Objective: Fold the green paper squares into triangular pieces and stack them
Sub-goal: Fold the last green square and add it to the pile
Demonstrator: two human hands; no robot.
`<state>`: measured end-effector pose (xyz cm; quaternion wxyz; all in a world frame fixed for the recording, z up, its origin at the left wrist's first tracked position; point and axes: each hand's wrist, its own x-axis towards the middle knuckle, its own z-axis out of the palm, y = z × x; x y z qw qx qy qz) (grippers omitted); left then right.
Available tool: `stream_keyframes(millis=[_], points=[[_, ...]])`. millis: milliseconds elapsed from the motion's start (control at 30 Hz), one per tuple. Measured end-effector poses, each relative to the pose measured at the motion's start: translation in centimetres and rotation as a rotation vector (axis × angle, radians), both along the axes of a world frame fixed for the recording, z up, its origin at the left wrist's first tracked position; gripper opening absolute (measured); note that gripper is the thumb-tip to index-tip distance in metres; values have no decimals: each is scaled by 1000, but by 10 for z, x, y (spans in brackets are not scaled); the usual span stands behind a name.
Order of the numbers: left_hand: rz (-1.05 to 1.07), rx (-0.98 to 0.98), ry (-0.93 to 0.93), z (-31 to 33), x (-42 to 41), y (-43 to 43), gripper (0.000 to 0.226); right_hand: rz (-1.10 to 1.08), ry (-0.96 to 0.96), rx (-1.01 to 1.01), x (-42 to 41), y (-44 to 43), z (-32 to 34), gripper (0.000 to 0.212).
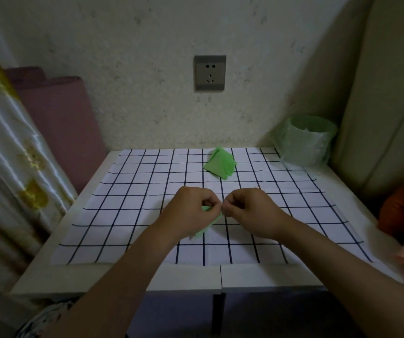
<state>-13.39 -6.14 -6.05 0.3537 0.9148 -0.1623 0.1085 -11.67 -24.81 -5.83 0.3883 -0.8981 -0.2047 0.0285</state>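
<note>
Green paper [208,225] edge between fingers [211,201].

A person's left hand [191,213] and right hand [249,211] meet over a black-and-white checked cloth [135,191] spread on a white table [123,276]. Their curled fingertips pinch a green paper piece [210,223], most of it hidden beneath the left hand. Farther back on the cloth lies a fanned stack of green papers [220,164]. A bin lined with a pale green bag [308,140] stands at the table's far right corner, against a speckled wall bearing a grey socket [210,73]. A pale curtain [5,154] and a pink roll [57,123] flank the left side, and an orange object [401,213] sits at right.
</note>
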Motion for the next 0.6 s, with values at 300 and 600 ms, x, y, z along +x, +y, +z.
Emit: stream_keyframes(millis=[300, 600], points=[[-55, 83, 64, 9, 4, 17, 10, -44, 129, 53, 3, -12, 6, 23], [146, -186, 249, 16, -5, 41, 15, -210, 137, 184, 11, -40, 17, 18]])
